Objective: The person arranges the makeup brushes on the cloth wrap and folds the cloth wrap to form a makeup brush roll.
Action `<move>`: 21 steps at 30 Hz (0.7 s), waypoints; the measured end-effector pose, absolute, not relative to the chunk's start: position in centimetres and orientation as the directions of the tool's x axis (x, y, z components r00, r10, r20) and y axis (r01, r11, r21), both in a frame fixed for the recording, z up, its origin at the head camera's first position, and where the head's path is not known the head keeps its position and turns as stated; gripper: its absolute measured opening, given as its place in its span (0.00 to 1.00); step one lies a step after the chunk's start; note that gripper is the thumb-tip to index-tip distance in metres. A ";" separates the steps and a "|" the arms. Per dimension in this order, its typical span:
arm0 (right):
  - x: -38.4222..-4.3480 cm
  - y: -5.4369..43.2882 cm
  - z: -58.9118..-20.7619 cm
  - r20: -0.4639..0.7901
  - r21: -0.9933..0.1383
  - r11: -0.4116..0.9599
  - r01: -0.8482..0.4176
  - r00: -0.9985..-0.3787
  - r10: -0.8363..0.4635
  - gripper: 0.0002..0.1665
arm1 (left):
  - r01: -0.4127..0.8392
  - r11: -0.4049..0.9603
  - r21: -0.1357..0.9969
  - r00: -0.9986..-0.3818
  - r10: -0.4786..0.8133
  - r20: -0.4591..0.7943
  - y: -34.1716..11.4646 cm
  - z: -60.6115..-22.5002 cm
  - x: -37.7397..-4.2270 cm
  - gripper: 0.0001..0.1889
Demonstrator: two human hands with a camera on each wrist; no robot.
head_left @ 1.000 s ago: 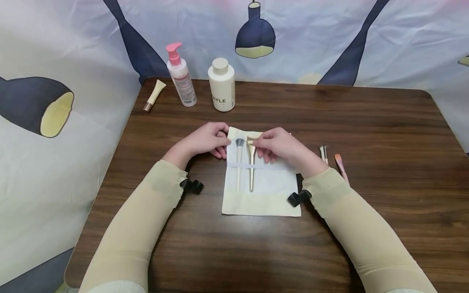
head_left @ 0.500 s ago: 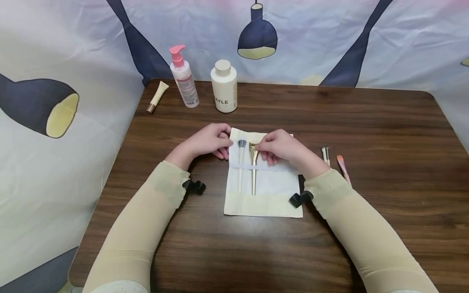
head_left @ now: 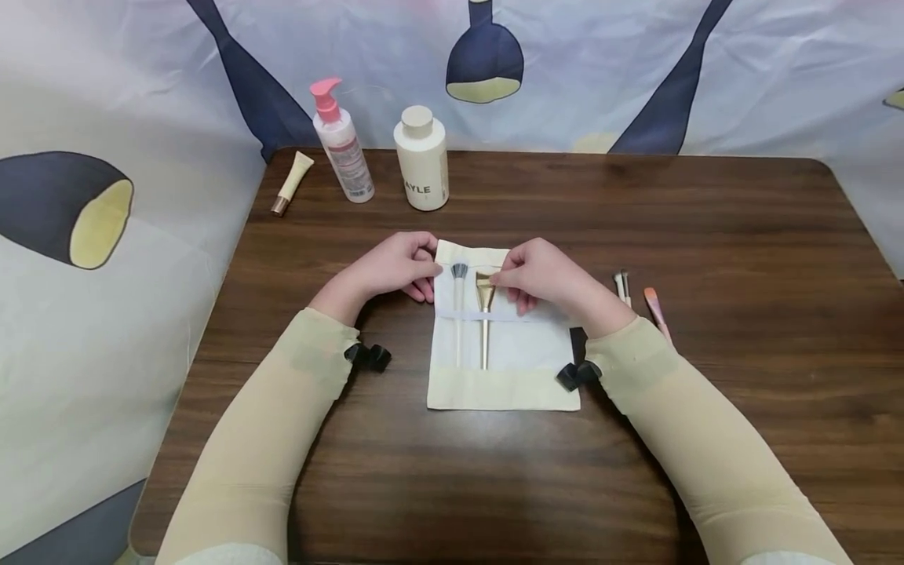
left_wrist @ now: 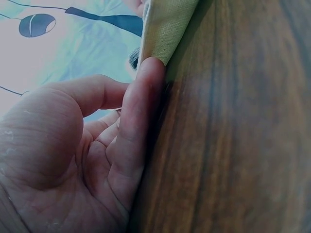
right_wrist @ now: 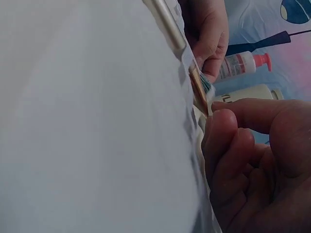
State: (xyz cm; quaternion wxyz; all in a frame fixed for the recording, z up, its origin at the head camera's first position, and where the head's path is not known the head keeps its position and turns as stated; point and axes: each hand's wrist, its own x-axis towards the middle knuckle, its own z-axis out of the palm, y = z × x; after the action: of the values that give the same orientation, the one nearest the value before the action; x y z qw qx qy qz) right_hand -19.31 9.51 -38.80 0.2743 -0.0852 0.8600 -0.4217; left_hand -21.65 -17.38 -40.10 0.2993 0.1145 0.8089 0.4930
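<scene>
A cream brush roll [head_left: 526, 345] lies flat on the table, with a band across its middle and a folded pocket along its near edge. My left hand [head_left: 395, 267] pinches the roll's upper left edge; the left wrist view shows the fingertips at the cloth [left_wrist: 170, 34]. Beside it a white-handled makeup brush [head_left: 459, 306] lies under the band. With thumb and forefinger my right hand [head_left: 540, 275] pinches the head of a gold makeup brush [head_left: 485, 314]. This brush passes under the band, its handle end at the pocket's edge. The right wrist view shows the fingertips at its head.
Right of the roll lie a pink-handled brush [head_left: 655, 308] and thin brushes [head_left: 623, 287], partly hidden by my right arm. At the back left stand a pump bottle [head_left: 344, 157] and a white bottle [head_left: 422, 161], with a cream tube [head_left: 293, 184] lying beside them.
The gold brush has slid slightly down the roll, its handle end closer to the pocket, with my right hand still at its head. My left hand keeps its place.
</scene>
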 end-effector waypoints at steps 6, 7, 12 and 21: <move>-19.1 10.6 -37.6 -0.371 -0.758 0.648 0.074 -0.865 -0.336 0.16 | -0.126 0.484 0.866 -0.781 0.490 -0.387 -17.2 -40.2 -21.6 0.13; -19.1 10.9 -37.3 -0.365 -0.764 0.641 0.079 -0.871 -0.328 0.15 | -0.126 0.484 0.866 -0.780 0.491 -0.388 -17.1 -40.2 -21.5 0.13; -18.8 14.6 -35.0 -0.267 -0.786 0.618 0.033 -0.919 -0.291 0.15 | -0.103 0.478 0.872 -0.790 0.494 -0.364 -16.8 -40.2 -21.7 0.12; -16.9 21.8 -33.8 -0.306 -0.725 0.682 0.100 -0.933 -0.188 0.19 | -0.110 0.478 0.871 -0.793 0.486 -0.367 -17.4 -39.8 -21.6 0.14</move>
State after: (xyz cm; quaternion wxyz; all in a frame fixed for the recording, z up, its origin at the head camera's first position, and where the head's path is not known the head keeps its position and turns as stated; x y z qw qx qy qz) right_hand -16.88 21.82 -33.79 0.1807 -0.0243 0.8990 -0.3983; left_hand -21.60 -17.40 -39.83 0.2998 0.1169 0.8057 0.4973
